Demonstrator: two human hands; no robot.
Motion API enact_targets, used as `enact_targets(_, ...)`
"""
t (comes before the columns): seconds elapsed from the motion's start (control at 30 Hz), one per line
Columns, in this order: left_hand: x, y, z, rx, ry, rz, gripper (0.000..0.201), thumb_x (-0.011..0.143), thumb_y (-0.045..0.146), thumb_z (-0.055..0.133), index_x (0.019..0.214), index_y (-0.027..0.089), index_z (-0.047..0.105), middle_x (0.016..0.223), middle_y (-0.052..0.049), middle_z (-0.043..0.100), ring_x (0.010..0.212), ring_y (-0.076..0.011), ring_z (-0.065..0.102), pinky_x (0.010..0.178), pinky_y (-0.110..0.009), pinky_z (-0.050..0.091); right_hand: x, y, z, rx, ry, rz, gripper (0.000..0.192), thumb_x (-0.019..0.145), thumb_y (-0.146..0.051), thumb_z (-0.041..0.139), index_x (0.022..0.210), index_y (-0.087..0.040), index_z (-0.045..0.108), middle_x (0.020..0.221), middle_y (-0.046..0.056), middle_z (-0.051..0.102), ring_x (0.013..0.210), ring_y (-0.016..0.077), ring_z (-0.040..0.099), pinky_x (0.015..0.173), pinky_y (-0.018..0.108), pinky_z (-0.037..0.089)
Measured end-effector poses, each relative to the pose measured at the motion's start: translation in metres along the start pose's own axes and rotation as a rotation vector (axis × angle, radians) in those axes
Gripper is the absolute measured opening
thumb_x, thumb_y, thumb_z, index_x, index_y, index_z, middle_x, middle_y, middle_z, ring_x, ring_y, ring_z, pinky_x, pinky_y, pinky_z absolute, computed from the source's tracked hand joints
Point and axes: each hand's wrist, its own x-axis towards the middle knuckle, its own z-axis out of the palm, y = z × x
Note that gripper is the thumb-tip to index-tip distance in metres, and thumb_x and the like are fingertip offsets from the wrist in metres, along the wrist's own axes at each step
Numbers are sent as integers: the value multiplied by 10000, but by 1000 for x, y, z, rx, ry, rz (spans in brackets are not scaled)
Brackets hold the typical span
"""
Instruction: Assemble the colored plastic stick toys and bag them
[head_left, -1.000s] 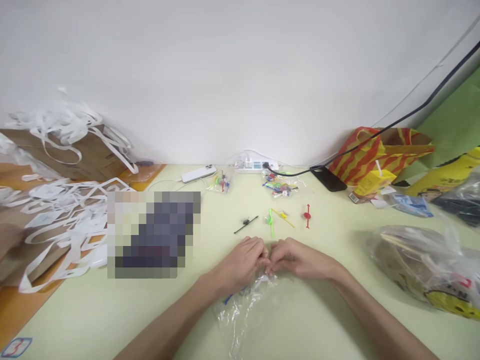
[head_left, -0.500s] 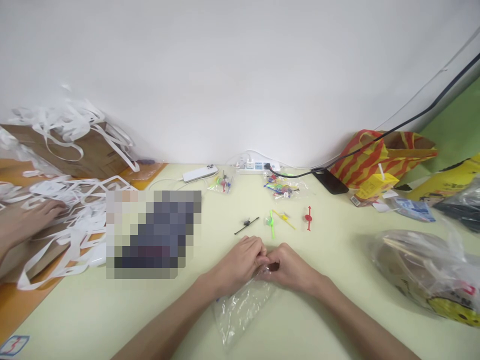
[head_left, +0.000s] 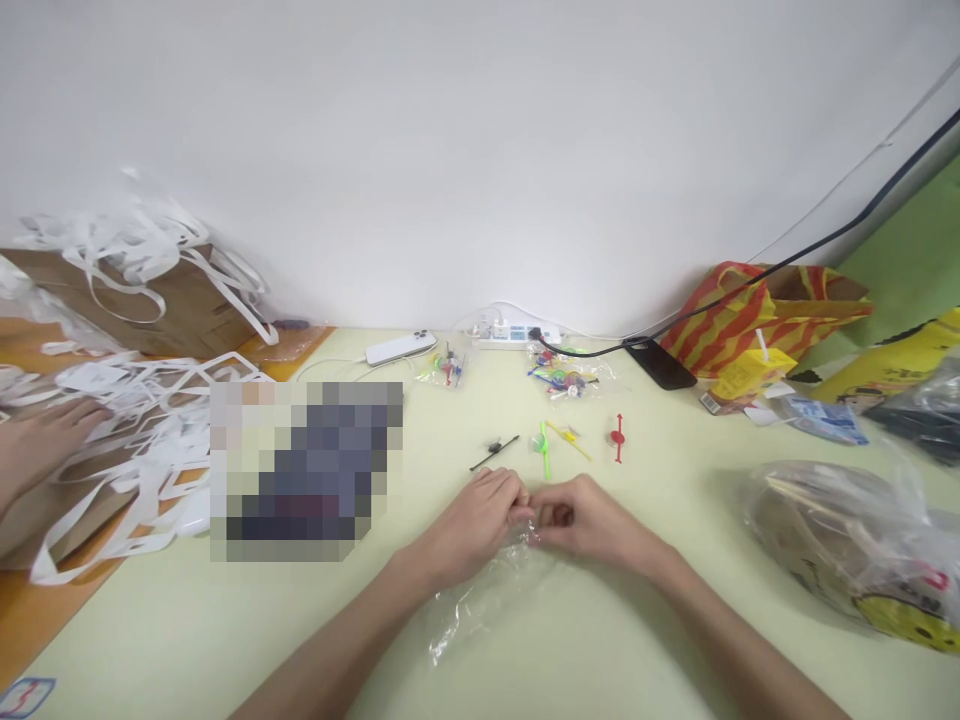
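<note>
At the near middle of the table, my left hand [head_left: 484, 520] is closed on the top of a clear plastic bag [head_left: 480, 610], which hangs crumpled below it. My right hand [head_left: 589, 525] meets it at the bag's edge, thumb and fingers pinched on the film. Just beyond my hands lie small plastic pieces in a loose row: a black one [head_left: 493, 453], a green one [head_left: 544, 450], a yellow one [head_left: 570, 438] and a red double-ended arrow piece [head_left: 618, 438]. My fingers hide the mouth of the bag.
Behind are two clear packets of coloured pieces [head_left: 448, 368] [head_left: 566, 380], a power strip [head_left: 514, 332], a white phone [head_left: 401, 347] and a black phone [head_left: 661, 362]. A plastic-wrapped package [head_left: 832, 550] stands right. Another person's hand [head_left: 52, 440] rests among white straps [head_left: 161, 430] at left.
My right hand has shifted slightly right and its fingers have loosened from a tight fist to a pinch. The bag's lower end has moved up and left. The pieces have stayed put.
</note>
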Motion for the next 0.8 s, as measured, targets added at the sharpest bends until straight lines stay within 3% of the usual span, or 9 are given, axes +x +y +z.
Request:
enact_targets(0.03, 0, 0, -1, 1, 8, 4, 202, 1050, 267, 409, 860, 210, 450, 893, -18, 578, 814, -193, 528, 817, -357, 386, 1, -3, -11, 34, 31, 20, 195, 870, -370, 657, 883, -195, 743, 662, -10, 651, 543, 132, 528, 527, 254, 389)
enact_targets(0.1, 0, 0, -2, 3, 7, 9, 203, 1049, 265, 407, 856, 211, 437, 887, -16, 574, 810, -193, 531, 817, -358, 388, 10, -10, -28, -60, 230, 9, 252, 932, -394, 598, 911, -186, 738, 714, 16, 684, 582, 149, 565, 582, 274, 422)
enact_targets(0.2, 0, 1, -2, 8, 7, 13, 199, 1046, 252, 400, 854, 210, 430, 896, -21, 580, 818, -196, 533, 817, -365, 392, 38, -17, -38, -494, 391, -78, 193, 949, -302, 611, 1055, -209, 742, 867, 61, 733, 853, 223, 625, 795, 343, 423)
enact_targets(0.3, 1, 0, -2, 26, 22, 12, 207, 1037, 238, 401, 833, 210, 419, 886, -24, 588, 817, -202, 532, 812, -373, 396, 71, -20, -31, -878, 253, -185, 232, 892, -211, 698, 1120, -185, 731, 1020, 140, 732, 1039, 300, 582, 882, 409, 363)
enact_targets(0.37, 1, 0, -1, 31, 24, 11, 213, 1033, 235, 402, 822, 210, 413, 875, -24, 590, 811, -204, 532, 808, -376, 399, 89, -21, -25, -927, 184, -228, 239, 819, -158, 767, 1055, -188, 745, 1015, 142, 732, 1046, 305, 577, 885, 407, 345)
enact_targets(0.5, 1, 0, -2, 24, 22, 16, 217, 1025, 215, 403, 808, 209, 405, 863, -20, 593, 794, -195, 534, 830, -383, 398, 101, -25, -21, -919, 134, -270, 70, 837, -149, 749, 895, -181, 726, 915, 111, 734, 1013, 269, 599, 899, 383, 330)
enact_targets(0.63, 0, 2, -3, 35, 22, 7, 203, 1027, 202, 401, 825, 209, 409, 881, -19, 593, 808, -196, 530, 826, -372, 390, 78, -32, -33, -854, 192, -262, 128, 986, -167, 544, 1055, -171, 651, 957, 100, 725, 973, 226, 615, 916, 374, 345)
enact_targets(0.7, -1, 2, -3, 32, 25, 7, 192, 1037, 226, 407, 845, 210, 422, 899, -23, 594, 823, -199, 524, 814, -360, 388, 54, -31, -43, -614, 208, -220, 177, 1014, -182, 467, 1126, -189, 603, 901, 58, 709, 849, 191, 615, 844, 334, 390)
enact_targets(0.8, -1, 2, -5, 10, 22, 15, 194, 1047, 245, 407, 857, 210, 428, 917, -23, 593, 830, -196, 525, 805, -349, 382, 15, -22, -60, -210, 46, -97, 147, 996, -253, 488, 1084, -207, 597, 816, 11, 667, 764, 166, 608, 719, 272, 431)
